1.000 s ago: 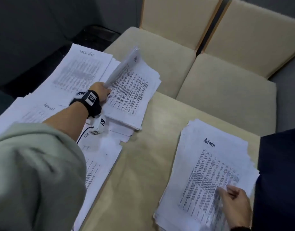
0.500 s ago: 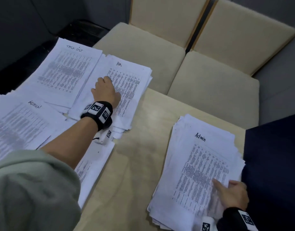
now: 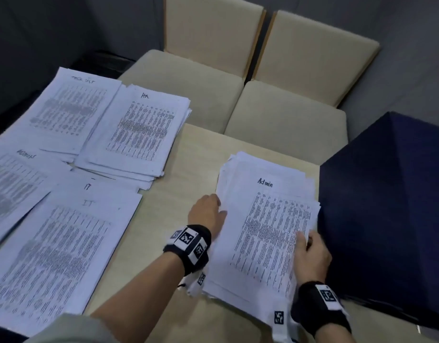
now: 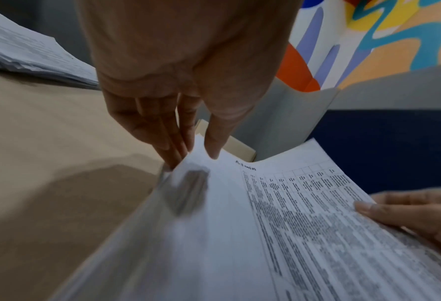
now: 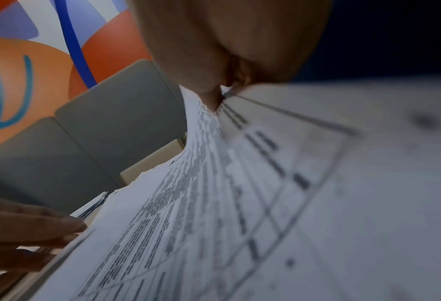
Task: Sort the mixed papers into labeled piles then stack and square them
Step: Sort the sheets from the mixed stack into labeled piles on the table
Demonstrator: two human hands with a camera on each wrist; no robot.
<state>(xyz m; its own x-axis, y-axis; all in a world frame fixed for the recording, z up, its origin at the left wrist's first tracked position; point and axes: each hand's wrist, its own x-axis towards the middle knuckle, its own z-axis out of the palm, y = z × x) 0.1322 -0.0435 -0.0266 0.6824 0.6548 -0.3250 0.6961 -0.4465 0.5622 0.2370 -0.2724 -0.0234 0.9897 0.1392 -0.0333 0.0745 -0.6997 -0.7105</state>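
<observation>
Admin stack [image 3: 263, 226] on worktop [image 3: 178, 194], right side | left hand [image 3: 208, 212] fingers pinching left edge, right hand [image 3: 312, 253] gripping right edge | risk: ragged sheets slipping, fanning out if lifted unevenly

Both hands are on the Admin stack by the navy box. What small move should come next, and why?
Probably press both hands inward to square the Admin stack. Its sheets are fanned, with uneven edges at the top and right. The left hand already sits on its left edge, thumb on top and fingers at the side, and the right hand pinches the right edge, so they bracket the stack.
</observation>
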